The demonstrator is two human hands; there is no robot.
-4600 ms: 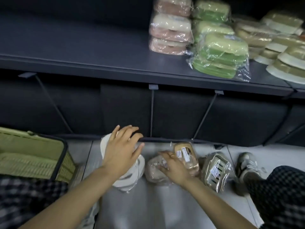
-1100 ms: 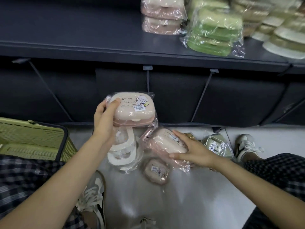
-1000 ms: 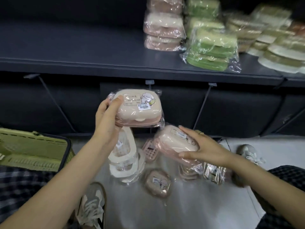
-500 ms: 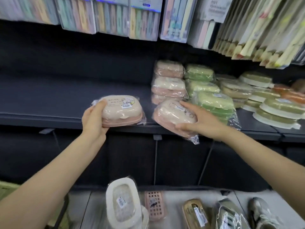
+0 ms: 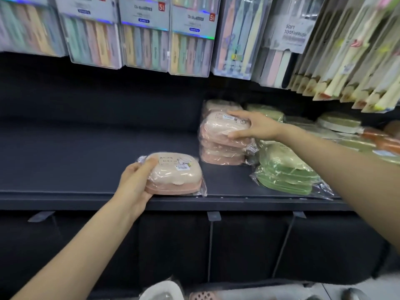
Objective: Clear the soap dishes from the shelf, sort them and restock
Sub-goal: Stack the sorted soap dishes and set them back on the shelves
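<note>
Left hand (image 5: 135, 187) is found clamped on a wrapped pink soap dish (image 5: 174, 173), thumb on the lid and the fingers curled beneath its near end. That dish is seen resting on, or just above, the front edge of the dark shelf (image 5: 65, 161), left of and nearer than the pink stack (image 5: 223, 148); contact with the shelf cannot be confirmed. Right hand (image 5: 255, 126) is found gripping a second pink soap dish (image 5: 226, 126), thumb at the near side and fingers spread over the top, and this dish is held on top of the pink stack, apparently seated but not yet let go.

Restocking is judged to be under way and well short of complete. Pink dishes are grouped in one pile, with green soap dishes (image 5: 285, 172) stacked just to the right of the pink stack and flatter oval dishes (image 5: 338, 125) further right, so sorting by colour appears largely settled for what is shelved. A long stretch of shelf left of the pink stack is taken up only by the dish in the left hand.

Outstanding items are noted on the floor (image 5: 270, 294) below the pink stack: a white dish (image 5: 161, 292) and a pink slatted piece (image 5: 201, 296), both cut off by the frame edge; how many more remain cannot be told. Both held dishes are judged still to need release. Hanging toothbrush packs (image 5: 142, 33) above the pink stack are not part of the work.
</note>
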